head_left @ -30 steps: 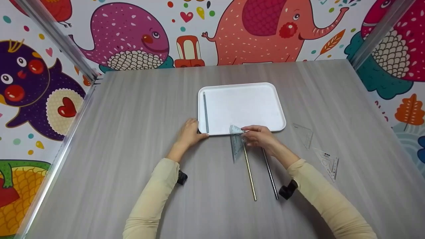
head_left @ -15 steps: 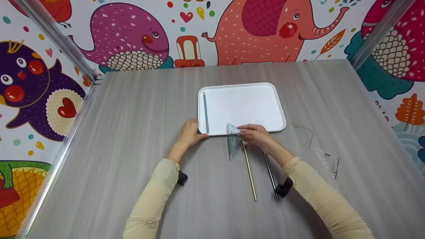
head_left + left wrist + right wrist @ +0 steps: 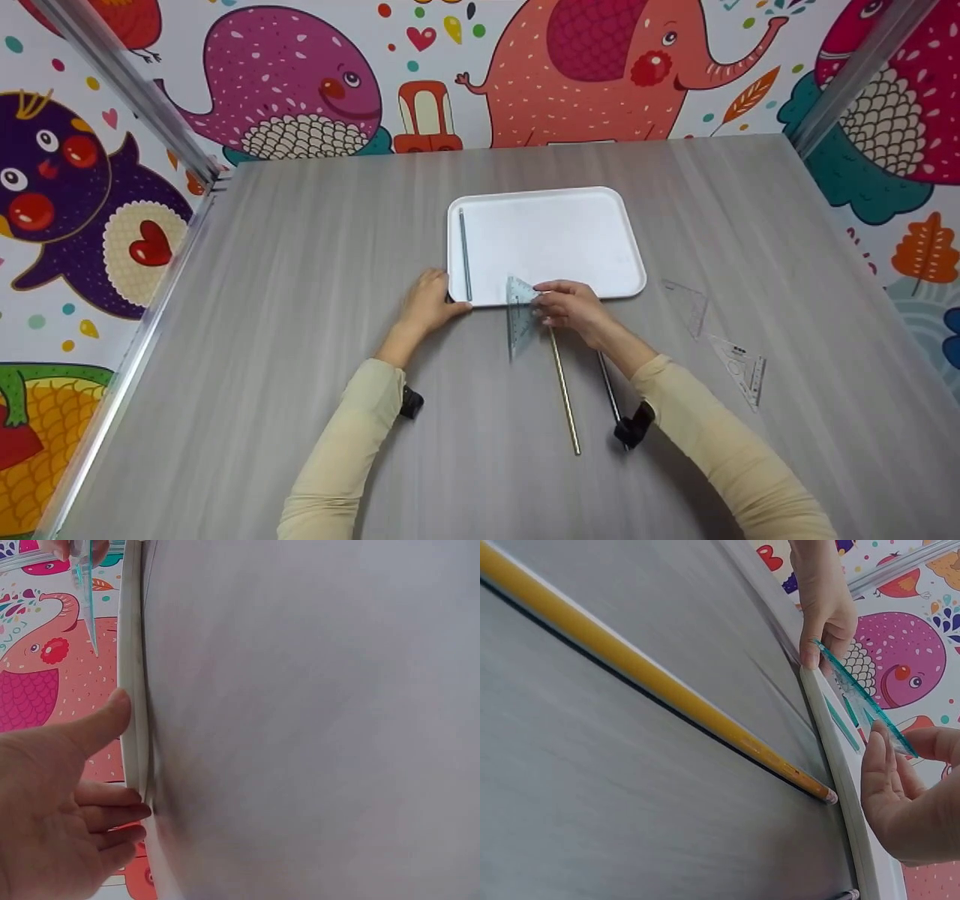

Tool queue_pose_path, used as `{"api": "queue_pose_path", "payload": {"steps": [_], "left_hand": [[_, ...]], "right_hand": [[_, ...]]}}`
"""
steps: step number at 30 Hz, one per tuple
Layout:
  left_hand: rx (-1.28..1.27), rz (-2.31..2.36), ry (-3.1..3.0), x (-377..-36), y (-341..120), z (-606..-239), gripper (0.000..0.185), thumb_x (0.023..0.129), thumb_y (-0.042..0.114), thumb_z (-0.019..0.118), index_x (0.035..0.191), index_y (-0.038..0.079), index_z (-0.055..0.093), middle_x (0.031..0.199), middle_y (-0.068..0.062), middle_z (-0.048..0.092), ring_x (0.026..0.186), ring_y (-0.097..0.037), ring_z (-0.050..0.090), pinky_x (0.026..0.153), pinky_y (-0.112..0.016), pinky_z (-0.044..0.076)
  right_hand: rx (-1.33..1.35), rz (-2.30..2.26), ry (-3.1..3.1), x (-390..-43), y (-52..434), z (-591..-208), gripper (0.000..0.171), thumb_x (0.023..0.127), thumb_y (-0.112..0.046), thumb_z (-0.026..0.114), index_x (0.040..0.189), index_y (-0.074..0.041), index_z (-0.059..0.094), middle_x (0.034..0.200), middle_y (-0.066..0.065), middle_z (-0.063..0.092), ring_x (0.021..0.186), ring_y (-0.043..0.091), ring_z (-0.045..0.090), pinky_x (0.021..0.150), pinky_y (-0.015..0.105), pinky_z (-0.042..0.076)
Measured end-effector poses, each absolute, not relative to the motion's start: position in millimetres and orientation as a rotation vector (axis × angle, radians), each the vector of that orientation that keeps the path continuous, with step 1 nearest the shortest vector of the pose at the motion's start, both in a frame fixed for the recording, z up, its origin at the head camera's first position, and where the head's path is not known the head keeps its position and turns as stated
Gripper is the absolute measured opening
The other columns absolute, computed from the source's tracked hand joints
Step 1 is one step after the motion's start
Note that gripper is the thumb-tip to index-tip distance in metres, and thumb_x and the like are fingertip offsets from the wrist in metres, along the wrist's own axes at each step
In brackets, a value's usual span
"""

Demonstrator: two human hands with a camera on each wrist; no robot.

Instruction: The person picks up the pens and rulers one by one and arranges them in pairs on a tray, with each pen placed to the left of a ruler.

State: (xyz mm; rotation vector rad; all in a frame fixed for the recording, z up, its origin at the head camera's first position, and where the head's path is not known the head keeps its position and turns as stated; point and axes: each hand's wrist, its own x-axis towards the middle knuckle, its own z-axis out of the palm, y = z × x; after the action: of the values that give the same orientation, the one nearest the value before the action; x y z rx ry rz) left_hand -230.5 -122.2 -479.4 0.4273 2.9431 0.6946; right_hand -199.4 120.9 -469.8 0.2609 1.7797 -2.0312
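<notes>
From my station I have the right hand (image 3: 570, 309) holding the raised set square (image 3: 517, 319) above the near rim of the tray (image 3: 555, 240). Left of this grip, I see the left hand (image 3: 427, 302) at the tray's near left corner. Beyond and left, the first pencil (image 3: 465, 255) lies in the tray along its left side. On the table (image 3: 337, 262) this side of the grip lies the second pencil (image 3: 564, 390); right of it, the third pencil (image 3: 608, 382) passes partly beneath the right forearm (image 3: 720, 442). Right of the grip, the far set square (image 3: 691, 304) lies near the tray, the near set square (image 3: 744, 371) farther out.
</notes>
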Motion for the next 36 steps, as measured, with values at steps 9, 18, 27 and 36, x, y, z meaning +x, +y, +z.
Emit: {"api": "queue_pose_path", "payload": {"steps": [9,18,27,36], "left_hand": [[0.413,0.728,2.937,-230,-122,-480,0.057,0.077,0.029,0.071,0.117,-0.007,0.053,0.122,-0.020,0.053,0.117,-0.032,0.044,0.102,-0.039,0.032],[0.405,0.742,2.936,-229,-123,-480,0.056,0.077,0.029,0.071,0.116,-0.008,0.054,0.122,-0.020,0.053,0.118,-0.031,0.044,0.102,-0.039,0.032],[0.413,0.756,2.925,-231,-122,-480,0.056,0.077,0.028,0.072,0.117,-0.007,0.054,0.119,-0.019,0.054,0.114,-0.031,0.046,0.100,-0.039,0.034],[0.411,0.734,2.939,-230,-122,-478,0.057,0.076,0.029,0.072,0.114,-0.008,0.054,0.118,-0.020,0.055,0.113,-0.032,0.046,0.100,-0.039,0.034]], "right_hand": [[0.309,-2.056,1.775,-202,115,-470,0.031,0.084,-0.002,0.057,0.113,0.007,0.052,0.075,-0.002,0.062,0.063,0.008,0.059,0.056,0.020,0.049],[0.334,-2.052,1.774,-203,114,-475,0.021,0.085,-0.002,0.055,0.106,0.002,0.055,0.074,-0.002,0.063,0.063,0.008,0.059,0.055,0.019,0.048],[0.337,-2.032,1.793,-207,111,-474,0.026,0.084,-0.002,0.056,0.108,0.004,0.053,0.075,-0.002,0.063,0.064,0.008,0.059,0.056,0.019,0.049],[0.334,-2.008,1.818,-213,105,-474,0.025,0.086,-0.003,0.055,0.109,0.003,0.053,0.078,-0.001,0.063,0.067,0.008,0.060,0.057,0.019,0.050]]}}
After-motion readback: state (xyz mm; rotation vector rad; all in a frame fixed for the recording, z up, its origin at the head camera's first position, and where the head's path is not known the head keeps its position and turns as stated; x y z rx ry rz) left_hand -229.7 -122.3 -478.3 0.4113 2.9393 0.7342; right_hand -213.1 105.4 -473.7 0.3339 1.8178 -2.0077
